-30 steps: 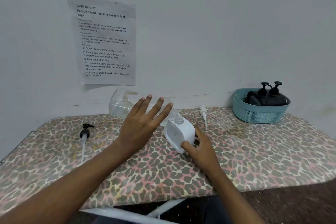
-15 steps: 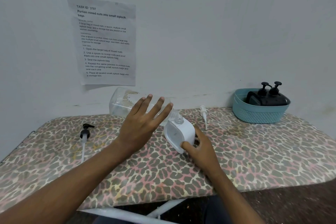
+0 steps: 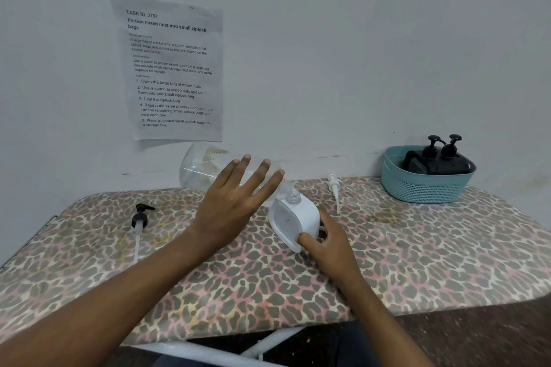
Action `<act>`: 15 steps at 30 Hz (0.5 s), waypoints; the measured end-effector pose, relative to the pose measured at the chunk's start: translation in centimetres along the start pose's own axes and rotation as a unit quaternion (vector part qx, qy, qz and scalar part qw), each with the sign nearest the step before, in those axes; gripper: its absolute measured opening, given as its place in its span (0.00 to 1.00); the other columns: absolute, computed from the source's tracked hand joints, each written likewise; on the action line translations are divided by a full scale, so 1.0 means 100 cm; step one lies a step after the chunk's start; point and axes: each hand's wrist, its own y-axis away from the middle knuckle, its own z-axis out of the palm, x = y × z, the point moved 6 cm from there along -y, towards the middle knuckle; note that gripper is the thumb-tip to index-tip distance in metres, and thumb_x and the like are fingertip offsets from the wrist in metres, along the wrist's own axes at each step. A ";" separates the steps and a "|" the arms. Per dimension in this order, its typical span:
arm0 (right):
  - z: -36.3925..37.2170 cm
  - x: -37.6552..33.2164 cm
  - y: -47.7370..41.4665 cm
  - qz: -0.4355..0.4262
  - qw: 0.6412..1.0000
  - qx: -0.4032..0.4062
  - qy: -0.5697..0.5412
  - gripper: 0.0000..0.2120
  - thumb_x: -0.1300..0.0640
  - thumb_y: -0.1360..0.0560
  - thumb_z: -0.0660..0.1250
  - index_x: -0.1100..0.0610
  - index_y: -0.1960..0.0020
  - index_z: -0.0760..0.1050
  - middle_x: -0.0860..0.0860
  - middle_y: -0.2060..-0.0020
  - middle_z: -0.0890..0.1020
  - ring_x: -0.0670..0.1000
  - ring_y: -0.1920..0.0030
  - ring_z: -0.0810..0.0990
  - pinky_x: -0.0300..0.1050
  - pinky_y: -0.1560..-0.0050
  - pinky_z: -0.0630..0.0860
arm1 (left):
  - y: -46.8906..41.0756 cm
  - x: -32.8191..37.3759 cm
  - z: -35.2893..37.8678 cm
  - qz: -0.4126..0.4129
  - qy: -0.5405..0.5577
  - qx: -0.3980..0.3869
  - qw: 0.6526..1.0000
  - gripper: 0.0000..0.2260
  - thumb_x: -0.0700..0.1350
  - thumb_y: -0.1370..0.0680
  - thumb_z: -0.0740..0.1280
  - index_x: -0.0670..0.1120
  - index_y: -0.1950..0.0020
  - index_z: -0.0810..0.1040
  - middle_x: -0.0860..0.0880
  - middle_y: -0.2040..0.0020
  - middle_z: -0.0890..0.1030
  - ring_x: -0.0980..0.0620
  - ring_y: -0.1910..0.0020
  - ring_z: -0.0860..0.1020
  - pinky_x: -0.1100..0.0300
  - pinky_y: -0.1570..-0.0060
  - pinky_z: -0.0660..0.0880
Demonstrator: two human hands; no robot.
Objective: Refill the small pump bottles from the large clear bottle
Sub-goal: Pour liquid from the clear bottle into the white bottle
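Straight-fingered left hand point(image 3: 232, 205) tips large clear bottle point(image 3: 196, 170) into small white bottle point(image 3: 293, 219), which right hand point(image 3: 331, 244) grips. Narrow neck: a wobble could spill.

I see the large clear plastic bottle point(image 3: 205, 170) tipped almost flat above the table. Its base points up-left and its mouth is down-right at the open neck of the small white rounded-square plastic bottle point(image 3: 293, 223), which stands tilted on the leopard-print tabletop point(image 3: 417, 253). A white pump head point(image 3: 333, 185) lies near its right. A black pump head point(image 3: 140, 217) with a clear tube lies well to the left. Two black pump bottles point(image 3: 438, 162) sit in a teal basket point(image 3: 426, 191) at far right.
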 end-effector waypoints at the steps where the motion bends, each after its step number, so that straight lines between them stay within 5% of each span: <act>1: 0.000 0.000 0.000 0.001 1.000 -0.001 0.000 0.26 0.50 0.30 0.70 0.37 0.33 0.71 0.34 0.43 0.79 0.30 0.45 0.77 0.25 0.53 0.73 | 0.000 0.000 0.000 0.002 0.000 0.001 1.000 0.34 0.26 0.23 0.49 0.46 0.19 0.68 0.40 0.25 0.75 0.31 0.28 0.74 0.39 0.27 0.68; 15: 0.000 0.002 0.000 0.002 1.000 -0.004 -0.002 0.27 0.48 0.29 0.71 0.36 0.32 0.71 0.34 0.41 0.80 0.33 0.44 0.78 0.29 0.53 0.76 | -0.004 -0.002 -0.002 0.026 -0.003 0.002 1.000 0.32 0.28 0.18 0.40 0.45 0.20 0.70 0.39 0.25 0.75 0.30 0.29 0.75 0.38 0.28 0.70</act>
